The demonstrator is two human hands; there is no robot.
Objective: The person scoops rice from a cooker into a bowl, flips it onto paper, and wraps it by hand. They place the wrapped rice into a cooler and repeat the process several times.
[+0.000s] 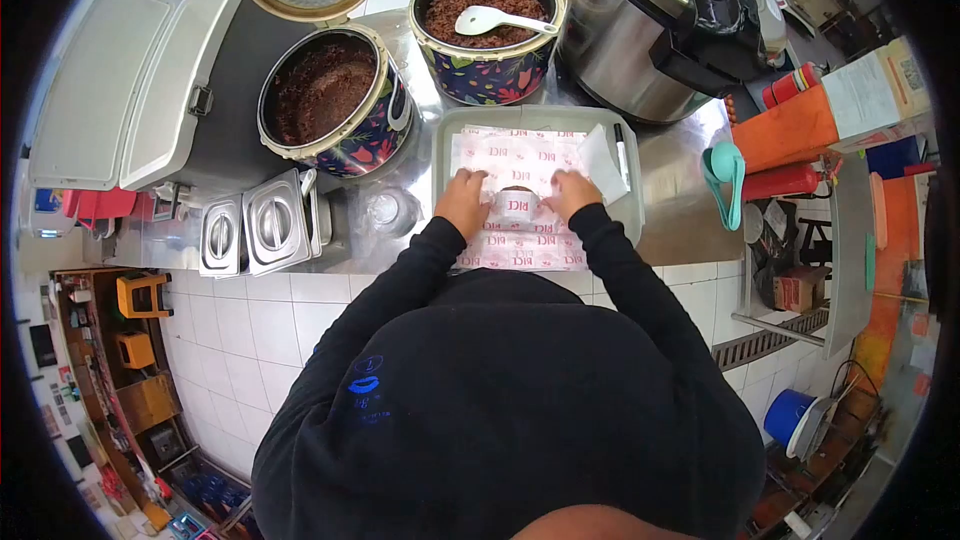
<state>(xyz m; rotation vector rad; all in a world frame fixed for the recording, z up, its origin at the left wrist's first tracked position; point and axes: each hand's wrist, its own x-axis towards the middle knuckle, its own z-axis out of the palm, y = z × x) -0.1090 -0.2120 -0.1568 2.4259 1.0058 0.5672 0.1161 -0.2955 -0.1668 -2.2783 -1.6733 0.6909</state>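
Paper wrap (517,206) is gripped at both ends by the left hand (463,202) and right hand (572,192), both curled on it. Judged light, soft and easily torn, it is best held there gently.

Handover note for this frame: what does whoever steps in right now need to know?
Left hand: grips the left end of the paper bundle.
Right hand: grips its right end.
The bundle lies on printed sheets in the grey tray.
Done: paper rolled round something dark.
Left: the wrap looks unfinished, its top is open.
Behind the tray: an open pot with a white spoon.
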